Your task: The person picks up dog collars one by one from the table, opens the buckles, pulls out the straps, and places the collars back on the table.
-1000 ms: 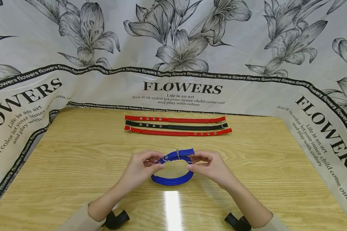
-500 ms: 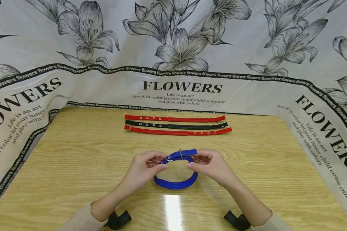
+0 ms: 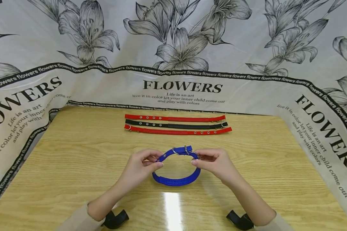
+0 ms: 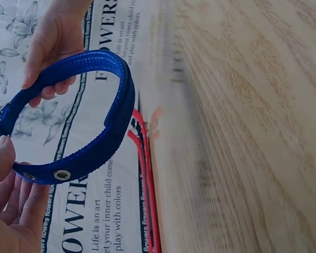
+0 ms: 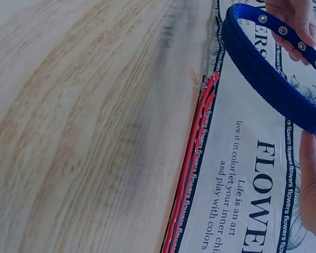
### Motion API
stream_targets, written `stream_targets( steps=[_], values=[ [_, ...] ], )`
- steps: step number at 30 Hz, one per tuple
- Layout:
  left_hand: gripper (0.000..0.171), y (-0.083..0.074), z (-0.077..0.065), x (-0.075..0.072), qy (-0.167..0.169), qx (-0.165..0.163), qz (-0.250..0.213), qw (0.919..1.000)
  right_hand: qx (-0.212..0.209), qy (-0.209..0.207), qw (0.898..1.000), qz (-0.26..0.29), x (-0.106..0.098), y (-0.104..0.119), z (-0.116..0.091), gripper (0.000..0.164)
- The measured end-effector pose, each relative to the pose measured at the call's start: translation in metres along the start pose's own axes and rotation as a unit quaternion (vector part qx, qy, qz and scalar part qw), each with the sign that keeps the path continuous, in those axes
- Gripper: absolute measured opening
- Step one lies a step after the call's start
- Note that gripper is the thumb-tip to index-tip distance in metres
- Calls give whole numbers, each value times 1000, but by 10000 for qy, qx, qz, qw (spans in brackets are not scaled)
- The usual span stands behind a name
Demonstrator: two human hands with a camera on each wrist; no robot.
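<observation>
A blue pet collar, bent into a closed loop, hangs above the table between both hands. Its metal buckle and D-ring sit along the far upper part, with the strap's end lying through the buckle. My left hand pinches the strap at the loop's left side, near the eyelets. On the right side, close to the buckle, my right hand pinches the band between thumb and fingers. The left wrist view shows the collar with a metal eyelet beside the left thumb. In the right wrist view several eyelets line the collar.
Farther back on the wooden table lie a red collar, a black collar and another red collar, straight and side by side. Floral cloth hangs behind. Black curved pieces sit by each wrist.
The buckle and D-ring have shifted, and the loop is held wider, with the right hand slightly farther right. The left hand has moved slightly left. The collars behind stay put.
</observation>
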State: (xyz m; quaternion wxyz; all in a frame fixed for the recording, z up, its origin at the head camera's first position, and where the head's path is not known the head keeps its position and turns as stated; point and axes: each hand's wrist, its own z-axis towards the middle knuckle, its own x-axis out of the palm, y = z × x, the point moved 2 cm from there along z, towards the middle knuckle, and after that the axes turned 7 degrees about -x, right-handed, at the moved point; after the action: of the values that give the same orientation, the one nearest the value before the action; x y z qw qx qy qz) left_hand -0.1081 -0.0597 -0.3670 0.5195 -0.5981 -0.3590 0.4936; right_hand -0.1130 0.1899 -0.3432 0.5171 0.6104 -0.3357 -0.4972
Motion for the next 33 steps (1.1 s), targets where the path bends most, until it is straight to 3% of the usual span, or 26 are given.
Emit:
stream_targets(
  steps=[9,16,26,33],
  values=[
    [21,3,1,2,82,80,-164,9998,-80,31,9999,96,1,0,-1,38],
    [21,0,2,5,-4,152,-42,9999,-245,88,9996,142,5,0,-1,37],
    [17,-12,6,9,-19,1024,456,9937,-325,680,9971,-62,12,-4,4,30],
    [16,-11,6,10,33,965,330,9948,-390,836,9956,-172,16,0,5,32]
  ],
)
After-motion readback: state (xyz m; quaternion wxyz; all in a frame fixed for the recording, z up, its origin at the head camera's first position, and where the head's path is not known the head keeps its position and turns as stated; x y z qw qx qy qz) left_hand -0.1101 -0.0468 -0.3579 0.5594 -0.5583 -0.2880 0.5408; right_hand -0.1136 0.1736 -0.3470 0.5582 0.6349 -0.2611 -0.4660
